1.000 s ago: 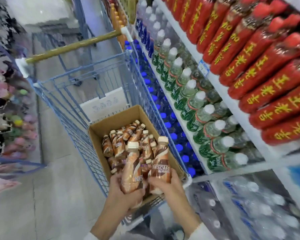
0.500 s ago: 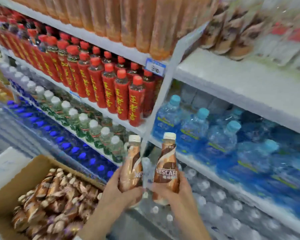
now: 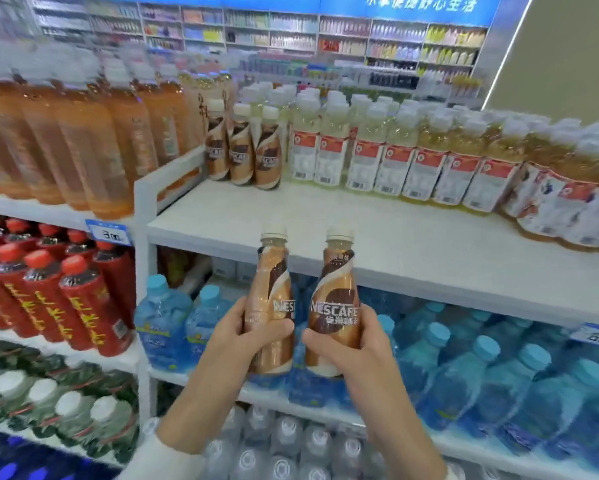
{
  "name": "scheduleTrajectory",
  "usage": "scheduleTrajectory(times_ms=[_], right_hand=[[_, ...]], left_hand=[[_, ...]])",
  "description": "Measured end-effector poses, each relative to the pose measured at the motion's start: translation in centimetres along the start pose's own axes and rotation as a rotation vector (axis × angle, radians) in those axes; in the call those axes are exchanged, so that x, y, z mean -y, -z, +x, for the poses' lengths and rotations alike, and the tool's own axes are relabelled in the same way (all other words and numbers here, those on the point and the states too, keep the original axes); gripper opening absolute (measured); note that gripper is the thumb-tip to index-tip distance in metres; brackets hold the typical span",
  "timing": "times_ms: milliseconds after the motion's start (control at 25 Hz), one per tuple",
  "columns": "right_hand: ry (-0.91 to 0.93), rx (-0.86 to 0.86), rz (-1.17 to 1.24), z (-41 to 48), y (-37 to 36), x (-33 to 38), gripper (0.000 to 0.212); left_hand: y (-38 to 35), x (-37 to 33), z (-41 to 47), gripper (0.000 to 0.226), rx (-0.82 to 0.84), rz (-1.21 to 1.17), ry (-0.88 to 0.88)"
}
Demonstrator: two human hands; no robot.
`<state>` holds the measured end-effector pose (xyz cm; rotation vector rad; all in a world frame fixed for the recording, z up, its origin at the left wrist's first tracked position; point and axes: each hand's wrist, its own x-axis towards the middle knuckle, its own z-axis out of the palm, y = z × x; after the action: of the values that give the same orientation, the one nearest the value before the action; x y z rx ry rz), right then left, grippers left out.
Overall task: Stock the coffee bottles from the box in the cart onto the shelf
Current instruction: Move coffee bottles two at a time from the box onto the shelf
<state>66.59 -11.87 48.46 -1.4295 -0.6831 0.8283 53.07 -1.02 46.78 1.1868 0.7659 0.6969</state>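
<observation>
My left hand grips one brown Nescafe coffee bottle upright. My right hand grips a second coffee bottle beside it, the two almost touching. Both have cream caps and sit in front of the white shelf, just below its front edge. At the back left of that shelf stand three coffee bottles in a row. The box and the cart are out of view.
Pale yellow drink bottles fill the back of the white shelf to the right. Orange tea bottles stand left of a divider. Below are red bottles, blue water bottles and clear bottles.
The view has swung up from the cart and box to the shelf. Both hands have lifted the two coffee bottles up toward the white shelf's front edge.
</observation>
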Motion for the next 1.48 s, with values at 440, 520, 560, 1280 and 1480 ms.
scheduleTrajectory(times_ms=[440, 520, 560, 1280, 1480], right_hand=[[0.266, -0.221, -0.123, 11.5, 1.7, 7.1, 0.067], [0.253, -0.214, -0.145, 12.6, 1.7, 6.6, 0.068], [0.248, -0.208, -0.150, 13.0, 1.7, 6.2, 0.068], [0.256, -0.281, -0.374, 13.4, 2.5, 4.1, 0.059], [0.287, -0.245, -0.365, 13.0, 2.1, 3.8, 0.061]], left_hand=[[-3.2, -8.5, 12.7, 0.054, -0.049, 0.389, -0.460], [-2.9, -8.0, 13.9, 0.058, -0.028, 0.414, -0.457], [-2.7, -7.5, 14.5, 0.058, -0.013, 0.419, -0.455], [-1.6, -6.6, 15.2, 0.055, 0.095, 0.408, -0.360], [-1.9, -5.9, 14.9, 0.058, 0.100, 0.444, -0.411]])
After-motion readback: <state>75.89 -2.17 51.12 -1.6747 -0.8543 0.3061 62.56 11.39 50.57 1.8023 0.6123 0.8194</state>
